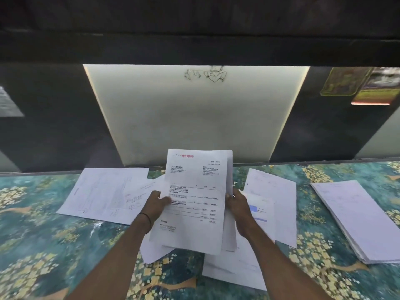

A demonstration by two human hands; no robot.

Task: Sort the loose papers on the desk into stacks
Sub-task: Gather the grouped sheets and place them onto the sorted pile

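Observation:
I hold a sheaf of printed papers [194, 191] up over the desk, the top sheet an invoice with a red heading. My left hand [154, 205] grips its left edge with the thumb on the front. My right hand [237, 203] grips the right edge. Loose sheets [104, 191] lie spread at the left, more loose papers [272, 204] lie under and right of my hands, and a thick neat stack [359, 219] lies at the far right.
The desk [36, 239] has a teal cover with yellow flowers. A pale lit panel [194, 113] stands behind it between dark walls. Colourful cards [357, 85] hang at the upper right. A dark overhang spans the top.

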